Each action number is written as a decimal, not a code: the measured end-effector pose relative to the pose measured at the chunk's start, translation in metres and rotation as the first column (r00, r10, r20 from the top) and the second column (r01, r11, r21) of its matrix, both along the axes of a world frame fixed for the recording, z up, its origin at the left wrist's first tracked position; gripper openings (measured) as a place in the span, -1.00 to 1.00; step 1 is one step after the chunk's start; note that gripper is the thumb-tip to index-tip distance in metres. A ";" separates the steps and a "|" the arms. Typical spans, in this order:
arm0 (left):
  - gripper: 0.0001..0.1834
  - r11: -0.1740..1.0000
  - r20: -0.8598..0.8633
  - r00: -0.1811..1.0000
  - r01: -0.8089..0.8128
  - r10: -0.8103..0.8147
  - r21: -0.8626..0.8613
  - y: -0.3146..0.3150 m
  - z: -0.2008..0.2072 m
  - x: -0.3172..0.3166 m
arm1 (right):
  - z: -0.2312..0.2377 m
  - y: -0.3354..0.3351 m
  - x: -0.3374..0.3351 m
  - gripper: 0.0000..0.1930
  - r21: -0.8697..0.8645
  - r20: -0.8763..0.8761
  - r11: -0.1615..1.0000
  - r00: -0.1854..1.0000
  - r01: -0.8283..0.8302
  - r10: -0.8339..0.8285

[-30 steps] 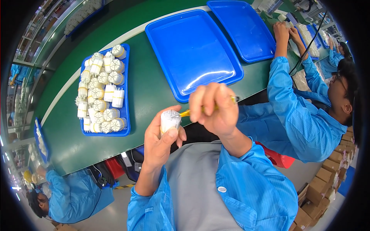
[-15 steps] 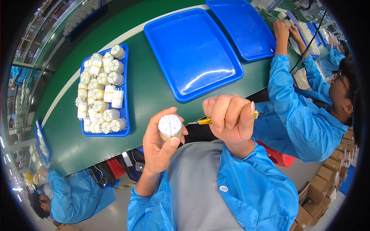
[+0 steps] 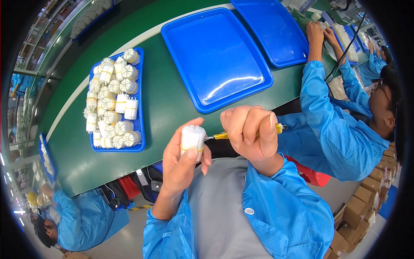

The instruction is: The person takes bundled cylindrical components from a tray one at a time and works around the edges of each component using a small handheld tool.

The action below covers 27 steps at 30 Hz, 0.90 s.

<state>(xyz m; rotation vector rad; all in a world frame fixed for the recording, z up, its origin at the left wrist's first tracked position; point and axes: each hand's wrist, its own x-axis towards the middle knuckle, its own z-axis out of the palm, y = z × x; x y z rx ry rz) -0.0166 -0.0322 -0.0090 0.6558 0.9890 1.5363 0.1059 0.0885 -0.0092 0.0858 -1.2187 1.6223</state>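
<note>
My left hand (image 3: 183, 162) is closed around a white cylindrical bundle (image 3: 192, 137), upright, made of wedge-shaped pieces with a yellow band round it. In my right fist (image 3: 252, 131) lies a thin yellow-handled tool (image 3: 222, 135). Its slim metal tip points left and reaches the bundle's right side near the top; whether it goes under anything there I cannot tell. To the left, a small blue tray (image 3: 142, 123) holds several similar white bundles (image 3: 123, 127), some upright and some on their sides, many with yellow bands.
A large blue tray (image 3: 211, 52) lies on the green table (image 3: 159, 101) beyond my hands, with another blue tray (image 3: 276, 39) to its right. A co-worker in a blue jacket (image 3: 323, 116) works at the right. Another person (image 3: 86, 222) sits at the lower left.
The bundle has tipped from showing its top face to showing more of its side. My right hand has come left, bringing the tool tip to the bundle.
</note>
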 end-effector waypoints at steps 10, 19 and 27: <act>-0.25 0.999 0.163 0.986 -0.039 0.039 -0.002 0.001 -0.002 0.000 | 0.000 0.000 0.001 -0.46 -0.004 0.022 1.000 1.000 0.008 -0.008; -0.29 1.000 0.215 0.976 0.014 -0.018 0.020 0.000 -0.005 -0.002 | -0.001 0.001 0.001 -0.46 -0.012 0.026 1.000 1.000 0.013 -0.013; -0.33 0.996 0.365 0.927 0.057 -0.080 0.072 0.000 -0.010 -0.005 | -0.001 0.002 0.001 -0.47 -0.024 0.019 1.000 1.000 -0.006 0.006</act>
